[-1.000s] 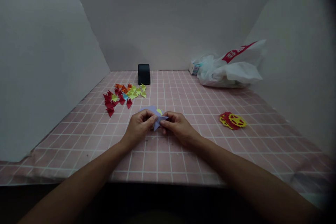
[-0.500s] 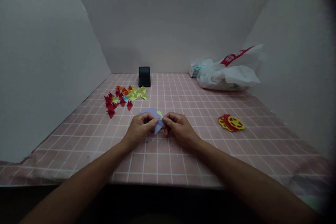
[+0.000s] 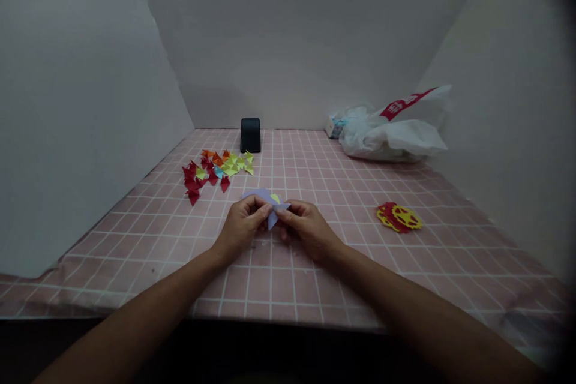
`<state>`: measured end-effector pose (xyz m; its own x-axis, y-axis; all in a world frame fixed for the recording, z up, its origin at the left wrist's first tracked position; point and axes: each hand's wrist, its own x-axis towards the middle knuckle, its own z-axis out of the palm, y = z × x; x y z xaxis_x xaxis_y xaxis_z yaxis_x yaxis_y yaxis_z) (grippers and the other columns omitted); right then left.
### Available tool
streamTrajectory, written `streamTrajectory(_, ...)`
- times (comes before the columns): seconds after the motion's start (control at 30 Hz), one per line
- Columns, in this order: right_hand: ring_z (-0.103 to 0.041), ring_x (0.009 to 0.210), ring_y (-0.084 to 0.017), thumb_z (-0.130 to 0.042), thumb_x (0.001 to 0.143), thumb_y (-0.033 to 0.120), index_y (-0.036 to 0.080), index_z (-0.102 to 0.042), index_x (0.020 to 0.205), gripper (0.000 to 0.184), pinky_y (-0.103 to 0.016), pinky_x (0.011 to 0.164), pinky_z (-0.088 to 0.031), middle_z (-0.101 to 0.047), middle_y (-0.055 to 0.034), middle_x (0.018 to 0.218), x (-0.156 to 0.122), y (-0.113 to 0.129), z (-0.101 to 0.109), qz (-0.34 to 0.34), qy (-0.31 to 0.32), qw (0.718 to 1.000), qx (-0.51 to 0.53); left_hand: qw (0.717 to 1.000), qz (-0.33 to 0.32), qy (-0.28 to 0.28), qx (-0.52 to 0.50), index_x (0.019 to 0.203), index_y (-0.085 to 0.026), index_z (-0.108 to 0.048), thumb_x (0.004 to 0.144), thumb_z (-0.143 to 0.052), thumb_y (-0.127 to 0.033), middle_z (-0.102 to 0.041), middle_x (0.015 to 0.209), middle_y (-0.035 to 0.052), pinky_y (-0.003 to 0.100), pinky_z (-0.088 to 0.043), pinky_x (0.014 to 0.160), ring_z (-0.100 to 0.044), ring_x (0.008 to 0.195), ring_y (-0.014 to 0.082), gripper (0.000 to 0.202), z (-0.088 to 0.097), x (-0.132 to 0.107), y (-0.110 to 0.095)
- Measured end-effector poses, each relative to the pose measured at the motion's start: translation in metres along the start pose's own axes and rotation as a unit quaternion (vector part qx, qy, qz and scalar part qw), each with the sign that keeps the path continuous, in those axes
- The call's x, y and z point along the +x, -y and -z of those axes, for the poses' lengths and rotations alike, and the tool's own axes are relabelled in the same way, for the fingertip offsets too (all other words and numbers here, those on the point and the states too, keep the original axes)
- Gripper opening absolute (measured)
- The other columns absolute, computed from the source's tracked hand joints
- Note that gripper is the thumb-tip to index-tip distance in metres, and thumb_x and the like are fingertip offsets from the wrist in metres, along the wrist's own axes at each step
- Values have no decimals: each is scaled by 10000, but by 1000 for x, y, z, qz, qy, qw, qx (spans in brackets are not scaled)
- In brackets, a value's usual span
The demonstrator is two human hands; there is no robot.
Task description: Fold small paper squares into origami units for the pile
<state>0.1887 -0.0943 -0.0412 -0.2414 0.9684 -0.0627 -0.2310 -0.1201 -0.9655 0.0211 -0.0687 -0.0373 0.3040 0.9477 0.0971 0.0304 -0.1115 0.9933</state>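
My left hand [image 3: 240, 227] and my right hand [image 3: 305, 228] meet at the middle of the pink checked table [image 3: 279, 288]. Both pinch a small folded lilac paper piece [image 3: 272, 215], fingers closed on it from either side. Just behind my fingers lie a lilac paper sheet [image 3: 260, 196] and a bit of yellow-green paper [image 3: 275, 197]. A heap of small folded paper triangles [image 3: 213, 169], red, orange, yellow-green and one blue, lies to the far left of my hands.
A black phone [image 3: 250, 134] stands against the back wall. A white plastic bag with red print [image 3: 393, 129] lies at the back right, a small box [image 3: 333, 126] beside it. Red and yellow paper cut-outs [image 3: 398, 217] lie to the right. White walls enclose three sides.
My fingers have shifted slightly on the lilac piece and the view has tipped a little; the hands stay together at the same spot.
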Motion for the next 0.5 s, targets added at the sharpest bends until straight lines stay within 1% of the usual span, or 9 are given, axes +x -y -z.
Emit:
streamTrajectory(0.13, -483, 482, -92, -708, 804, 360, 174, -637, 700, 224, -250, 496, -337, -566, 24, 556, 0, -3, 1, 13, -13, 1000, -4, 1000, -1, 10, 8, 774, -166, -625, 861, -651, -390, -572, 634, -24, 228, -404, 558, -508, 557, 100, 241, -1, -1, 0)
streamTrajectory(0.27, -475, 487, -97, -714, 793, 346, 177, -641, 690, 211, -255, 504, -327, -559, 27, 543, -1, -3, 0, 26, -25, 999, 13, 999, 19, 32, 19, 731, -172, -587, 851, -649, -410, -539, 578, -35, 218, -351, 496, -465, 497, 92, 274, -2, -2, 3)
streamTrajectory(0.4, -480, 495, -104, -716, 793, 355, 179, -641, 689, 218, -260, 518, -339, -565, 25, 540, -2, -2, -2, 36, -23, 999, 24, 999, 17, 14, 44, 724, -185, -552, 857, -629, -412, -533, 549, -45, 213, -333, 469, -448, 461, 91, 274, -3, -4, 2)
streamTrajectory(0.5, -476, 493, -103, -723, 790, 374, 175, -640, 685, 240, -259, 518, -345, -560, 26, 533, -2, -2, -1, 30, -5, 999, 19, 999, 6, 14, 52, 708, -183, -553, 854, -622, -427, -543, 557, -39, 223, -361, 494, -467, 479, 98, 294, -4, -5, -3)
